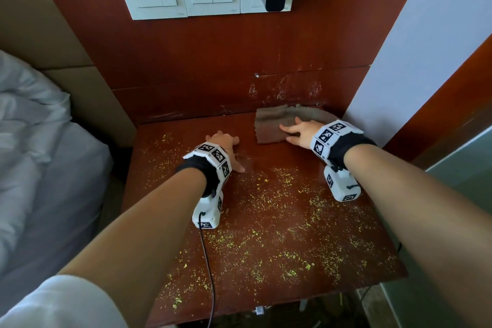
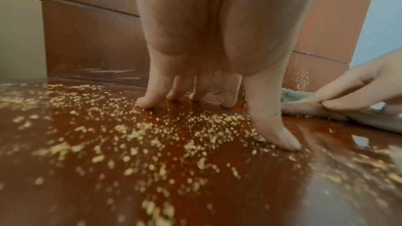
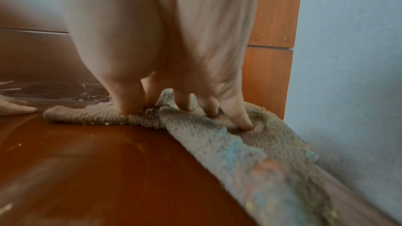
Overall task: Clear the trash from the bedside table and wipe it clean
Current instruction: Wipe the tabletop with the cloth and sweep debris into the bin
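My right hand (image 1: 299, 132) lies on the grey-brown cloth (image 1: 277, 125) at the far right corner of the bedside table (image 1: 266, 221), close to the white wall (image 1: 426, 48). The fingers are spread and only a little bent, and their tips press down into the soft pile; the cloth is bunched in a fold under them. One long part of the cloth runs along the foot of the wall toward me.

My left hand (image 1: 226, 148) stands on the bare wood near the middle of the table, just left of the cloth and not touching it. It holds nothing: the fingers are apart, and fingertips (image 2: 147, 103) and thumb rest on the surface.

Small yellow crumbs (image 1: 279, 221) are scattered over most of the tabletop, thick around my left hand and toward the near edge. Beside the cloth the wood is nearly free of them.
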Tool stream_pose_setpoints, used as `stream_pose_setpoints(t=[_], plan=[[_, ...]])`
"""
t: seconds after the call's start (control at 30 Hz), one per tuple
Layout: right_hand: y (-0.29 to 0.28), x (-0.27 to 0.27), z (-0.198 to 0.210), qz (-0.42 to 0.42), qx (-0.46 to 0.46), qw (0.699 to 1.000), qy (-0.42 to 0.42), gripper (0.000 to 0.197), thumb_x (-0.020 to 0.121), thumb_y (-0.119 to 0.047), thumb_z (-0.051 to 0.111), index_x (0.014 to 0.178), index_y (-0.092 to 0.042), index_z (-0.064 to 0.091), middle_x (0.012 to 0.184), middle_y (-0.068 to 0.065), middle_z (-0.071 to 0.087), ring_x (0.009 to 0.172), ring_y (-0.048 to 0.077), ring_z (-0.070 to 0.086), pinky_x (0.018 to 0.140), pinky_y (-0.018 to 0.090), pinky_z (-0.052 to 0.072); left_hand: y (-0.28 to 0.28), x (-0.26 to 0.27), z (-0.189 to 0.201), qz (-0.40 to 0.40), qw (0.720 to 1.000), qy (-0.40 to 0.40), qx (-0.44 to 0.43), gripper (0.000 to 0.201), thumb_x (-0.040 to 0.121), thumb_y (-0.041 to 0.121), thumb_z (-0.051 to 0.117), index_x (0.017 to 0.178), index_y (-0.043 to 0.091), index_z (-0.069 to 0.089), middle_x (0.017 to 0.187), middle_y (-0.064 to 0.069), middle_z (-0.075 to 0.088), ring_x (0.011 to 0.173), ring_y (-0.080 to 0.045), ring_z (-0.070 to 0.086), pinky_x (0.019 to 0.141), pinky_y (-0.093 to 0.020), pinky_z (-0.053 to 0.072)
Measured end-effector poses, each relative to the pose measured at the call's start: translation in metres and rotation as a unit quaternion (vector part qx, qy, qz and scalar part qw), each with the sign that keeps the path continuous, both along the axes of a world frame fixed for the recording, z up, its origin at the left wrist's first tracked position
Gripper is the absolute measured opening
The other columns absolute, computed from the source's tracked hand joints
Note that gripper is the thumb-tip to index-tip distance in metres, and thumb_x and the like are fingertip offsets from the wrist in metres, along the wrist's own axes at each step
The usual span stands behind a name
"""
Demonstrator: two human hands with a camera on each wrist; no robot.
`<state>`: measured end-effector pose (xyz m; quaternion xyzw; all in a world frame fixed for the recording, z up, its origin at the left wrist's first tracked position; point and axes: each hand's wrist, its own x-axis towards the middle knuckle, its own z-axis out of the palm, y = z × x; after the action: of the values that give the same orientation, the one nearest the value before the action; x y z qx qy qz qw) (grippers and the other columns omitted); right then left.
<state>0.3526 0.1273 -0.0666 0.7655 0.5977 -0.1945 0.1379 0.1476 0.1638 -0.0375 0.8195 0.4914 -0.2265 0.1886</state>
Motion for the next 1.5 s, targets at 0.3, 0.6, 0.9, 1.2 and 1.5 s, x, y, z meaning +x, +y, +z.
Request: stream_pose_setpoints(t=[0.3,0.6,0.9,1.2,1.5], plan=[[-0.031,0.005,-0.001,0.001,-0.015,1.0,-0.001,0.054,0.098,-0.042,0.038,0.147,-0.041,0.015,0.159,0.003,0.002,0.144,0.034,0.013,0.117,0.04,0.021,0.001,-0.001,-0.001,-0.012,1.0,-0.003,0.01,0.087,0.08,0.04,0.069,0.149,0.017,0.021,0.153,-0.014,0.022,0.142,-0.031,0.016,0.116,-0.046,0.016],[-0.093,0.013,0.001,-0.002,-0.026,1.0,0.007,0.051,0.101,-0.027,0.035,0.146,-0.042,0.018,0.159,0.002,0.007,0.144,0.029,0.015,0.116,0.033,0.018,0.006,-0.002,-0.006,-0.023,1.0,-0.009,0.019,0.092,0.077,0.042,0.072,0.149,0.016,0.022,0.153,-0.009,0.026,0.142,-0.029,0.02,0.116,-0.045,0.02],[-0.131,-0.009,0.018,0.09,-0.032,0.992,-0.08,0.063,0.101,-0.02,0.036,0.148,-0.039,0.0,0.159,0.007,0.001,0.125,0.03,0.046,0.09,0.032,0.045,0.007,-0.002,-0.007,-0.024,0.999,-0.001,0.027,0.093,0.075,0.046,0.072,0.149,0.017,0.023,0.152,-0.008,0.028,0.14,-0.029,0.026,0.115,-0.045,0.024],[-0.112,-0.008,-0.004,0.067,-0.024,0.996,0.044,0.072,0.097,0.002,0.034,0.145,-0.046,0.011,0.159,-0.004,-0.003,0.146,0.026,0.002,0.116,0.038,0.019,0.009,-0.001,-0.011,-0.015,1.0,-0.006,0.025,0.092,0.076,0.045,0.072,0.149,0.018,0.022,0.152,-0.009,0.029,0.14,-0.03,0.028,0.115,-0.044,0.026],[-0.069,-0.002,-0.008,0.027,-0.035,0.998,0.039,0.067,0.1,-0.002,0.032,0.146,-0.045,0.008,0.159,-0.001,-0.007,0.145,0.032,-0.003,0.116,0.036,0.021,0.012,-0.001,-0.016,-0.002,0.999,-0.026,0.019,0.093,0.074,0.042,0.074,0.149,0.019,0.022,0.153,-0.01,0.025,0.142,-0.03,0.021,0.116,-0.044,0.023]])
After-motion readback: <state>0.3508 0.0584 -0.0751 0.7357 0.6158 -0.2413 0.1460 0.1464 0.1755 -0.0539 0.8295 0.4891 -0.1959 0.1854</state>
